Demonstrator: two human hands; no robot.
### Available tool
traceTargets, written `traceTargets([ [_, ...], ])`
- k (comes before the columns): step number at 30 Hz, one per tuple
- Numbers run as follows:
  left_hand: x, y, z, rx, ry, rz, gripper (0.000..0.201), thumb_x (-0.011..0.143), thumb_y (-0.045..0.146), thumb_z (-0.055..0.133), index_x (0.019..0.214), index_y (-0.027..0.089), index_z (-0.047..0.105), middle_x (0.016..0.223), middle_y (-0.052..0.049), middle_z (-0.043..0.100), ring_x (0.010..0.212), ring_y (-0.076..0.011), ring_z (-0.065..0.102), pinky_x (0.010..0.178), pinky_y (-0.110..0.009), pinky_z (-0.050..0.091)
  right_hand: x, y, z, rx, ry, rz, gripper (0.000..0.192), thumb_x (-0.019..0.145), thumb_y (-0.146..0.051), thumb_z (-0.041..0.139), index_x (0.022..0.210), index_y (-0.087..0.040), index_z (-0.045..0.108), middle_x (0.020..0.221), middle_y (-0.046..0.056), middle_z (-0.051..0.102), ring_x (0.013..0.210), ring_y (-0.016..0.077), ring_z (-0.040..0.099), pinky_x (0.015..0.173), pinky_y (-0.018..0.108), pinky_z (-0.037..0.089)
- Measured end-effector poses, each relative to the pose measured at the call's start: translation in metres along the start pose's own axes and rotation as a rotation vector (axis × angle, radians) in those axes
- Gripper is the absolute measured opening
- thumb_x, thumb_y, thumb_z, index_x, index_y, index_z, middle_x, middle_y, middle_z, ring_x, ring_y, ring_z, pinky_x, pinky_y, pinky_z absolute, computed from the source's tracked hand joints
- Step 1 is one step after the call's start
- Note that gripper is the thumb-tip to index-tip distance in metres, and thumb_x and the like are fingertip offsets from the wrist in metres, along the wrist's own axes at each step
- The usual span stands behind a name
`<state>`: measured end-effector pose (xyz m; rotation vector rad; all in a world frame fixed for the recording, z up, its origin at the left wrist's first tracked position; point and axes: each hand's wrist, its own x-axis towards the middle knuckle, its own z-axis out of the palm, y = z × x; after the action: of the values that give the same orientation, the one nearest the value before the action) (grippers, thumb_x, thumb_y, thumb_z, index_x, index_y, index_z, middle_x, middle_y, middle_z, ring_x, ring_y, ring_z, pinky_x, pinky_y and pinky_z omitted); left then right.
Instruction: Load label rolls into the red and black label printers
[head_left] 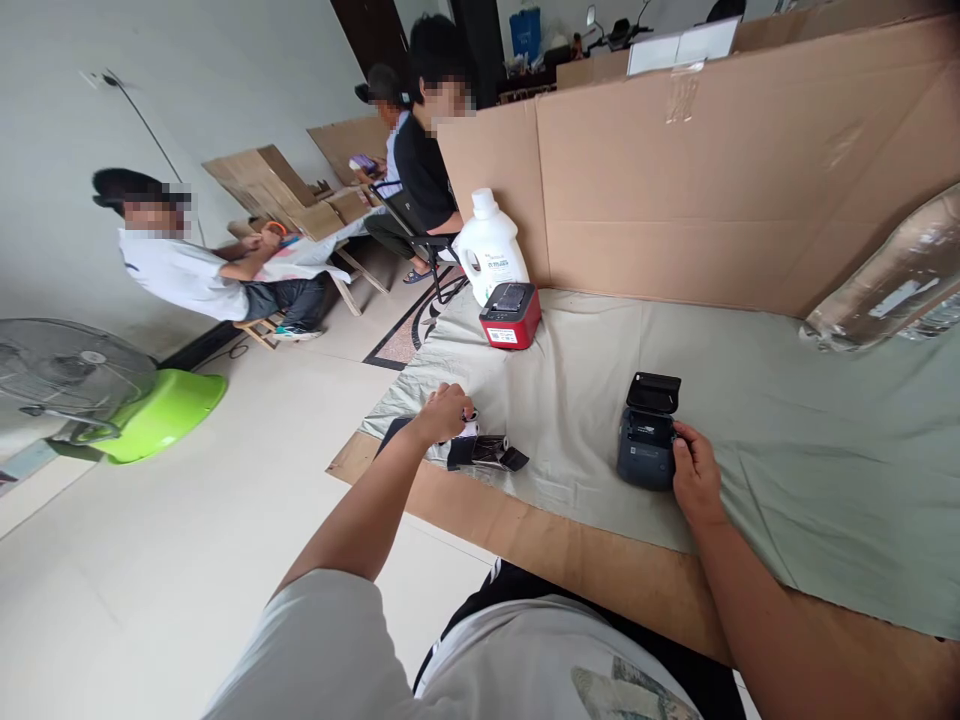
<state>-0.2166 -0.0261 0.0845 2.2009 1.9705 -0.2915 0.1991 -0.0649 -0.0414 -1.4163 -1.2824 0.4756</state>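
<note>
The right hand [697, 478] grasped the right side of a dark device [646, 468], its thumb on the casing; the device's lid [654, 392] stood raised at the back. The device sat toward the near edge of the worktop [540, 530], well in from its left edge. Close to the near left corner, the left hand [444, 412] reached down with curled fingers at a white roll [471, 429]; whether they had closed on it could not be told. Black packaging [487, 452] lay just beside that hand, along the near edge. A grey-green cloth [585, 400] covered most of the worktop. By the far left corner stood a red and black box [511, 325], with a white bottle [491, 250] behind it. A cardboard panel [637, 200] rose along the far edge, and a wrapped parcel [892, 265] lay against it toward the right.
</note>
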Motion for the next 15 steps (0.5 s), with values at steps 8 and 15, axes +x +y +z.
traceTargets([
  [8,-0.009,0.015,0.015,0.049,-0.01,-0.017,0.027,0.068,0.011,0.064,0.093,0.019,0.068,0.117,-0.014,0.059,0.117,-0.0339,0.047,0.096,-0.042,0.041,0.0,0.001,-0.001,0.004,-0.015,0.016,0.045,0.091,-0.054,0.045,0.114,-0.019,0.063,0.119,0.012,0.064,0.113,0.0254,0.058,0.103,0.051,0.044],
  [15,-0.018,0.031,-0.065,-0.45,-0.057,0.119,0.034,0.075,0.038,0.064,0.103,0.02,0.062,0.092,-0.003,0.065,0.089,-0.0229,0.061,0.078,-0.031,0.047,0.0,0.0,0.003,0.036,-0.005,0.029,0.043,0.09,-0.053,0.048,0.113,-0.019,0.062,0.118,0.013,0.064,0.11,0.0248,0.06,0.098,0.049,0.048],
])
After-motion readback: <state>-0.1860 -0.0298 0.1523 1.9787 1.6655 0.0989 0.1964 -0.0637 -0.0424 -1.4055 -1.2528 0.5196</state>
